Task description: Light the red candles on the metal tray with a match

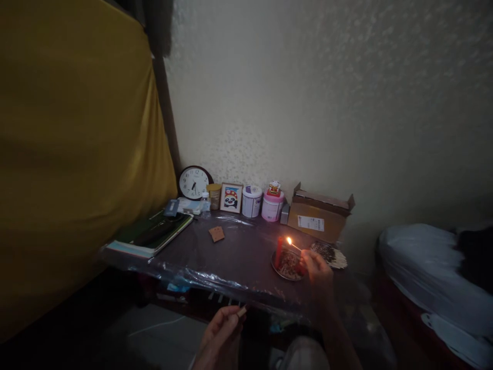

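Observation:
My right hand (316, 267) pinches a burning matchstick (295, 245), its flame right next to a red candle (279, 251). The candle stands in a small metal dish (287, 267) of dark bits on the plastic-covered table (231, 257). My left hand (221, 334) is low, in front of the table's near edge, with its fingers closed on a small thing, perhaps a matchbox, which I cannot make out clearly.
Along the wall stand a clock (193, 182), a small jar (214, 195), a panda picture (231, 198), two round tins (252, 201), and an open cardboard box (319, 216). Books (154, 234) lie at the left. A bundle of sticks (331, 254) lies right of the dish. A yellow cloth (77, 154) hangs left.

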### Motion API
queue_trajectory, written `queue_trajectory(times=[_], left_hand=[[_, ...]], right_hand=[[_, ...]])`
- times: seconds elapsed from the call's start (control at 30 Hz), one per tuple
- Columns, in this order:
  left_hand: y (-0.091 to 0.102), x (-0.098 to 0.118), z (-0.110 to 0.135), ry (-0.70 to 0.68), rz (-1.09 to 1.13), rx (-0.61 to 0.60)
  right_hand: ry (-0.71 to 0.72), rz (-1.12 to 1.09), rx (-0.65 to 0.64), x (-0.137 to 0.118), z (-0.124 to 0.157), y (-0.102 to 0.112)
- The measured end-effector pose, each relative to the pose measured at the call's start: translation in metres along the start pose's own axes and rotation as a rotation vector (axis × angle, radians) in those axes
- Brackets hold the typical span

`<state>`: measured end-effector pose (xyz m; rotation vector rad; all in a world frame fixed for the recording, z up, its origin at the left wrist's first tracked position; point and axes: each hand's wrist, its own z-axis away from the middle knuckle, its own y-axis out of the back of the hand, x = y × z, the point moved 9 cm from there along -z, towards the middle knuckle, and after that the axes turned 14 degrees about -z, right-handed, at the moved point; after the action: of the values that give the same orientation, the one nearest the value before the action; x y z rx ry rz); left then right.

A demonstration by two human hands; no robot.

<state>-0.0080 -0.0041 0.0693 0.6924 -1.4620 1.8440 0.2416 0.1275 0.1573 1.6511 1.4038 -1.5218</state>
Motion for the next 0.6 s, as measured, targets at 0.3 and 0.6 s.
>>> queue_trajectory(times=[0.3, 0.6], left_hand=[[0.013, -0.006, -0.009, 0.046, -0.056, 0.036], [0.01, -0.006, -0.01, 0.006, -0.024, 0.105]], right_hand=[[0.033, 0.073, -0.012, -0.005, -0.016, -0.009], [0.019, 0.101, -0.035, 0.006, -0.024, -0.02]])
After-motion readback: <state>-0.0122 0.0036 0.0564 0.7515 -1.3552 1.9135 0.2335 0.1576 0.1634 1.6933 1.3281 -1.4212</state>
